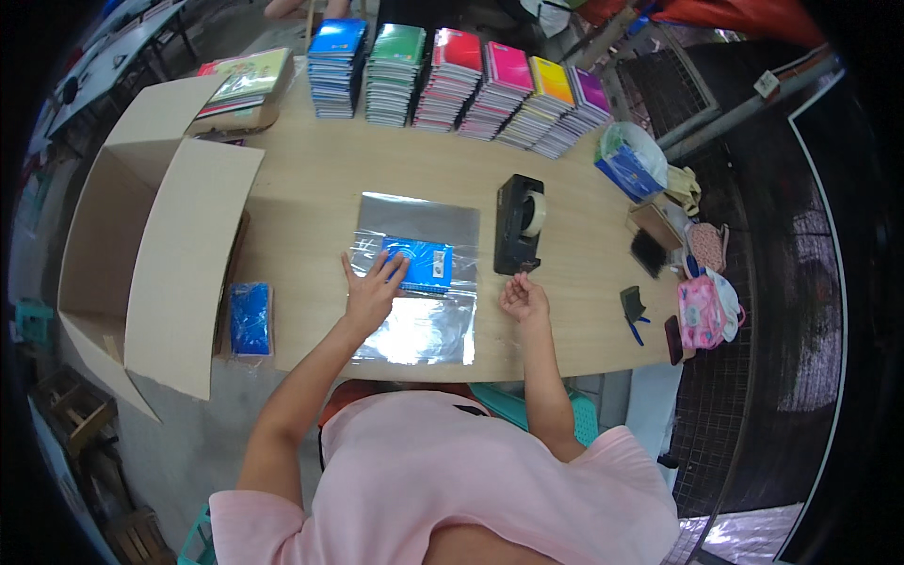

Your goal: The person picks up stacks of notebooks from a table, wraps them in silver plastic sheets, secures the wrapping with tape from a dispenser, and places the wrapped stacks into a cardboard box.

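A blue spiral notebook [428,265] lies on clear plastic sheeting [424,325] in front of me, with plastic film around it. Pressed flat with fingers spread, my left hand [372,293] covers the notebook's left part and touches the plastic. To the right stands a black tape dispenser [508,226] holding a roll of clear tape [534,215]. My right hand [524,298] is at the dispenser's near, cutting end, its fingers closed in a pinch. Whatever sits between those fingertips is too small to make out.
Stacks of coloured notebooks [395,80] line the table's far edge. An open cardboard box [179,254] stands left, beside a wrapped blue notebook pack [251,318]. On the right are a plastic-lined blue container [633,165], a pink pouch [702,311] and a dark phone-like object [673,339].
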The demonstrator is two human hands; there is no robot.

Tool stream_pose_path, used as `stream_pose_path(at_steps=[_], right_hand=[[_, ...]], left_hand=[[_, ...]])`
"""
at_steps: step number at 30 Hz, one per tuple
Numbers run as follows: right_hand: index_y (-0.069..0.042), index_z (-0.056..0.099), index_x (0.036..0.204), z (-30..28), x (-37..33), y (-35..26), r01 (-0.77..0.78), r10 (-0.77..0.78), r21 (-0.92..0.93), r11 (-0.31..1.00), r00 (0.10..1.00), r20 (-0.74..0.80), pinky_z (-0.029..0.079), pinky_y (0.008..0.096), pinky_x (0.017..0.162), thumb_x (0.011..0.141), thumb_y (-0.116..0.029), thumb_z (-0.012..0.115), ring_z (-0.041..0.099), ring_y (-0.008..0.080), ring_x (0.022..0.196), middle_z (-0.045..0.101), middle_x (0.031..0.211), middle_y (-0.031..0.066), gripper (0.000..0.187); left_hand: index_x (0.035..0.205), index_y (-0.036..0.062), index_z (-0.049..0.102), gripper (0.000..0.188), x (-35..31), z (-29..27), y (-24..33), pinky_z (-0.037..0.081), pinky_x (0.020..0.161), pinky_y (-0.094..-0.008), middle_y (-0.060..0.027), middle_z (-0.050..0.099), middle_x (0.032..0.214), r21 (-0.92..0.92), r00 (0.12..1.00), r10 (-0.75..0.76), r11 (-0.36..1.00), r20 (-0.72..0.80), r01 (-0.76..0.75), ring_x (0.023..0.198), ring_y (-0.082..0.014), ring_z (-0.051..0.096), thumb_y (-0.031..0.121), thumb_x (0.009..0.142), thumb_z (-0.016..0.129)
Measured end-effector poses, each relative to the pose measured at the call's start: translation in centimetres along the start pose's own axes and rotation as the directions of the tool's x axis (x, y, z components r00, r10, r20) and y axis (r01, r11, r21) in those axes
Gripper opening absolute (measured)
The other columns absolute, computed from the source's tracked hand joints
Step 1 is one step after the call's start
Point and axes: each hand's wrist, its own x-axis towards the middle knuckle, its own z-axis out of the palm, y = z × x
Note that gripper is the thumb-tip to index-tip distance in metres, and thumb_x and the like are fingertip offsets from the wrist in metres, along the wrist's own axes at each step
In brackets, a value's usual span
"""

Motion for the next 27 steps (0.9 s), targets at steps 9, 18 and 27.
stream_pose_path(at_steps=[9, 18, 27], right_hand=[[-0.001, 0.026, 0.147, 12.8, -8.7, 6.4, 0.743, -0.218, -0.619, 0.254, 0.667, 0.712, 0.047, 0.03, 0.052, 0.087, -0.014, 0.068, 0.062, 0.0196, 0.059, 0.066, 0.073, 0.0105, 0.074], [-0.008, -0.01, 0.152, 9.6, -5.9, 6.1, 0.442, -0.202, -0.77, -0.46, 0.792, 0.575, 0.053, 0.0469, 0.076, 0.076, -0.048, 0.076, 0.069, 0.0389, 0.086, 0.07, 0.095, 0.0212, 0.122], [-0.005, 0.03, 0.147, 11.5, -10.8, 1.0, 0.736, -0.151, -0.584, -0.342, 0.57, 0.807, 0.052, 0.0448, 0.082, 0.07, -0.049, 0.08, 0.065, 0.039, 0.091, 0.068, 0.095, 0.0175, 0.102]], left_hand=[[0.136, 0.0188, 0.052, 0.054, -0.3, 1.0, -0.3, 0.01, 0.099, -0.0813, 0.0016, 0.052, 0.14, 0.013, 0.996, 0.009, 1.0, -0.092, -0.008, 0.133, -0.0183, 0.045, 0.025, 0.084, 0.064], [0.137, 0.0297, 0.051, 0.06, 0.2, -1.4, 0.2, 0.003, 0.103, -0.0788, -0.0024, 0.049, 0.142, -0.094, 0.999, -0.002, 0.996, 0.034, 0.005, 0.137, -0.023, 0.039, 0.041, 0.08, 0.068], [0.127, 0.0076, 0.053, 0.049, -5.4, -4.3, 1.1, 0.029, 0.107, -0.0515, -0.0134, 0.052, 0.123, -0.698, 0.686, -0.694, 0.38, 0.217, 0.606, 0.122, -0.0318, 0.045, 0.025, 0.084, 0.07]])
